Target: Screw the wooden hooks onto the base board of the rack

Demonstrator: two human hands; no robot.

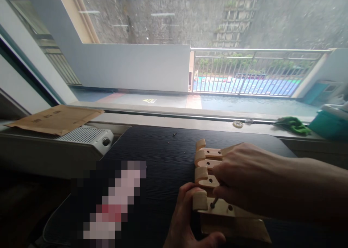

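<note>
Nearest, my left hand [185, 211] grips the near left end of the wooden piece [223, 209] on the right of the tabletop [160, 157]. My right hand [239, 172] is closed around a mostly hidden thin rod [216, 200], its tip touching the wood.

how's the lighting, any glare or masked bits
Head view throughout: backlit by daylight through the clear glass window, where pale streaks look like reflections; bare left hand and bare right hand shaded; a pinkish pixelated patch hides detail on the black wood-grain table.
</note>
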